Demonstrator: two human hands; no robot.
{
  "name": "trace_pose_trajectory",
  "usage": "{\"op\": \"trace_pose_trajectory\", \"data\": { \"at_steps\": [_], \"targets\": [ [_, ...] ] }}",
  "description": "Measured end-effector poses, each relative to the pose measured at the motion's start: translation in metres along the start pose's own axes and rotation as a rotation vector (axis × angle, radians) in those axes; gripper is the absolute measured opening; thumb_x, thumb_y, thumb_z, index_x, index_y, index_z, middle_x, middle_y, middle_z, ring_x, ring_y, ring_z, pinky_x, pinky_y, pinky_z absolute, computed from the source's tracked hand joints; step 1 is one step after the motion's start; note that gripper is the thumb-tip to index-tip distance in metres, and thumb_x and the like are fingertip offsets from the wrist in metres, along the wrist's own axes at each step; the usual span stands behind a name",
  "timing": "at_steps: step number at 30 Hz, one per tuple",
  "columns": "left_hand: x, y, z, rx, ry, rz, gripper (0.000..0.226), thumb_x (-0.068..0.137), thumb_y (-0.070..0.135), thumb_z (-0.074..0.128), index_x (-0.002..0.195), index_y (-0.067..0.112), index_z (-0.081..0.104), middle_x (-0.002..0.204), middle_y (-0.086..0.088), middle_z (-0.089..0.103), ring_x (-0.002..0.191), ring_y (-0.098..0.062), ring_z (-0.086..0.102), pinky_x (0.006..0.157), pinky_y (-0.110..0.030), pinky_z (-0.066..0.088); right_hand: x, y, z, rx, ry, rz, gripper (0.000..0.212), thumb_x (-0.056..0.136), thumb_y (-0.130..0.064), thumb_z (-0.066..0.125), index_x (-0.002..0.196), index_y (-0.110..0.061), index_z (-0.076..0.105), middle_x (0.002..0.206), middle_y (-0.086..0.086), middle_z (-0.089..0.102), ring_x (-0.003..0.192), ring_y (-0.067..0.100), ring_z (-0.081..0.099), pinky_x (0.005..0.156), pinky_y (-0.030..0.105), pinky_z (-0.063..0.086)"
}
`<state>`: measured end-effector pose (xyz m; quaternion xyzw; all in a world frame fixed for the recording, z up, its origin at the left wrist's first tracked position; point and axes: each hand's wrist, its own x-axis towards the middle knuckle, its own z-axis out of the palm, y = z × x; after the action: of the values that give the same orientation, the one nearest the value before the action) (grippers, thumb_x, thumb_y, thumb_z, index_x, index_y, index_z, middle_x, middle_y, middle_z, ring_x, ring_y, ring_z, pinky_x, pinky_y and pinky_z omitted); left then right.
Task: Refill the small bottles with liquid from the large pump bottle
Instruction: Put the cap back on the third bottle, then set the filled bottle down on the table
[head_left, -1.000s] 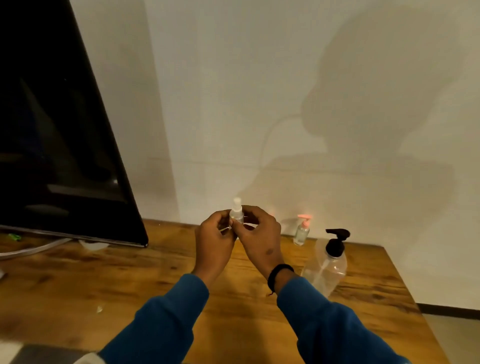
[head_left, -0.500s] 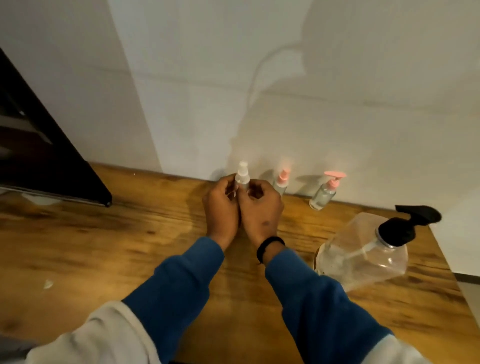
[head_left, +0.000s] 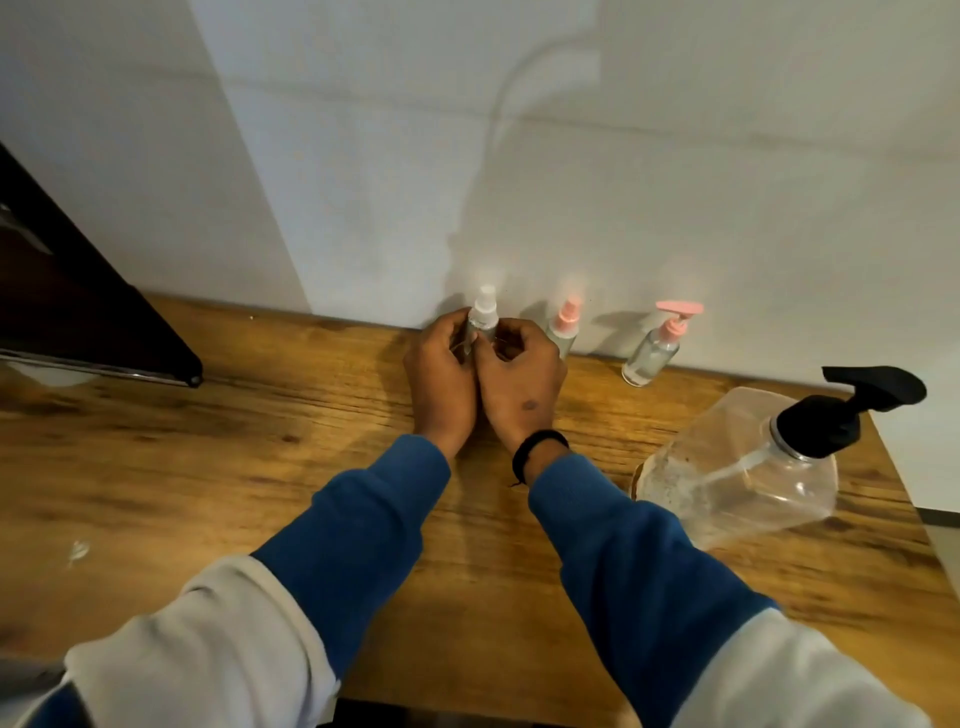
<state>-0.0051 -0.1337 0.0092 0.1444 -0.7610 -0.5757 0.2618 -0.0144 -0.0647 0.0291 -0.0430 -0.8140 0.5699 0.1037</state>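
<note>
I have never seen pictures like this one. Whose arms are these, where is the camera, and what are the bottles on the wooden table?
There is no machine here. A person wears a camera on the head, so you look forward and down at that person's own two arms in blue sleeves. The left hand and the right hand together hold a small bottle with a white spray top, fingers curled round it. Near the wall, on the wooden table, stand a small bottle with a pink spray top and a small bottle with a pink pump. To the right stands the large clear pump bottle with a black pump head. At the far left is a dark screen.
</note>
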Motion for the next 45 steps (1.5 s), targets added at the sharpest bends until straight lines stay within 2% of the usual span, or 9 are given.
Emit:
{"op": "trace_pose_trajectory", "data": {
  "at_steps": [9, 14, 19, 24, 28, 33, 38, 41, 45],
  "targets": [
    [-0.002, -0.003, 0.003, -0.002, 0.001, -0.037, 0.034, 0.093, 0.000, 0.062, 0.125, 0.011, 0.066, 0.110, 0.005, 0.070, 0.101, -0.006, 0.067, 0.089, -0.031, 0.058, 0.003, 0.004, 0.000, -0.041, -0.034, 0.017, 0.027, 0.085, -0.025, 0.073, 0.110, -0.015, 0.068, 0.089, -0.009, 0.068, 0.082, 0.002, 0.064, 0.068, 0.005, 0.047],
    [-0.010, 0.001, -0.001, -0.020, 0.024, -0.089, 0.043, 0.092, 0.000, 0.066, 0.132, 0.015, 0.061, 0.105, 0.018, 0.064, 0.100, -0.001, 0.064, 0.091, -0.028, 0.056, -0.005, -0.003, -0.007, -0.092, -0.039, 0.013, 0.035, 0.084, -0.029, 0.074, 0.114, -0.014, 0.066, 0.088, -0.011, 0.064, 0.077, -0.003, 0.059, 0.062, -0.001, 0.041],
    [-0.039, 0.010, -0.013, 0.008, 0.054, -0.122, 0.045, 0.090, 0.005, 0.070, 0.132, 0.018, 0.060, 0.117, 0.005, 0.066, 0.108, -0.008, 0.062, 0.094, -0.033, 0.055, -0.029, -0.015, -0.028, -0.085, -0.085, 0.025, 0.030, 0.083, -0.027, 0.073, 0.111, -0.015, 0.066, 0.083, -0.013, 0.062, 0.077, -0.001, 0.058, 0.074, 0.017, 0.051],
    [-0.079, 0.042, -0.030, -0.038, 0.023, -0.162, 0.041, 0.092, 0.014, 0.071, 0.132, 0.015, 0.061, 0.122, 0.000, 0.068, 0.110, -0.009, 0.064, 0.093, -0.032, 0.057, -0.061, -0.025, -0.061, -0.060, -0.128, 0.056, 0.044, 0.086, -0.033, 0.072, 0.125, -0.015, 0.061, 0.119, -0.003, 0.066, 0.108, 0.009, 0.061, 0.092, 0.028, 0.054],
    [-0.112, 0.080, -0.043, -0.055, -0.033, -0.150, 0.039, 0.093, 0.020, 0.070, 0.131, 0.014, 0.063, 0.116, 0.005, 0.069, 0.103, 0.001, 0.064, 0.080, -0.008, 0.050, -0.085, -0.041, -0.098, -0.038, -0.110, 0.044, 0.040, 0.089, -0.034, 0.068, 0.125, -0.016, 0.061, 0.115, -0.005, 0.067, 0.106, 0.008, 0.062, 0.090, 0.027, 0.054],
    [-0.147, 0.117, -0.047, -0.115, -0.118, -0.145, 0.028, 0.094, 0.016, 0.067, 0.122, 0.019, 0.066, 0.105, 0.011, 0.071, 0.097, 0.002, 0.066, 0.077, -0.013, 0.054, -0.113, -0.057, -0.140, 0.014, -0.094, 0.019, 0.039, 0.090, -0.032, 0.067, 0.126, -0.017, 0.061, 0.114, -0.006, 0.067, 0.105, 0.003, 0.062, 0.082, 0.011, 0.049],
    [-0.174, 0.135, -0.042, -0.113, -0.325, -0.126, 0.017, 0.098, 0.010, 0.060, 0.099, 0.021, 0.074, 0.084, 0.012, 0.076, 0.081, -0.003, 0.071, 0.067, -0.019, 0.056, -0.136, -0.061, -0.180, 0.057, -0.100, 0.028, 0.036, 0.090, -0.033, 0.068, 0.122, -0.019, 0.061, 0.107, -0.009, 0.068, 0.098, -0.002, 0.063, 0.080, 0.010, 0.052],
    [-0.184, 0.137, -0.031, -0.143, -0.402, -0.165, 0.017, 0.096, 0.008, 0.063, 0.108, 0.017, 0.071, 0.093, 0.007, 0.076, 0.087, -0.002, 0.071, 0.069, -0.019, 0.056, -0.144, -0.053, -0.203, 0.024, -0.072, 0.041, 0.024, 0.090, -0.032, 0.068, 0.112, -0.025, 0.063, 0.097, -0.013, 0.068, 0.090, -0.002, 0.064, 0.073, 0.008, 0.051],
    [-0.185, 0.130, -0.014, -0.115, -0.449, -0.202, 0.043, 0.091, 0.015, 0.071, 0.132, 0.019, 0.059, 0.121, 0.004, 0.066, 0.102, 0.001, 0.065, 0.081, -0.022, 0.057, -0.141, -0.033, -0.226, -0.082, 0.020, 0.094, 0.011, 0.086, -0.031, 0.072, 0.089, -0.021, 0.068, 0.080, -0.012, 0.069, 0.075, 0.000, 0.065, 0.064, 0.013, 0.050]
  ]
}}
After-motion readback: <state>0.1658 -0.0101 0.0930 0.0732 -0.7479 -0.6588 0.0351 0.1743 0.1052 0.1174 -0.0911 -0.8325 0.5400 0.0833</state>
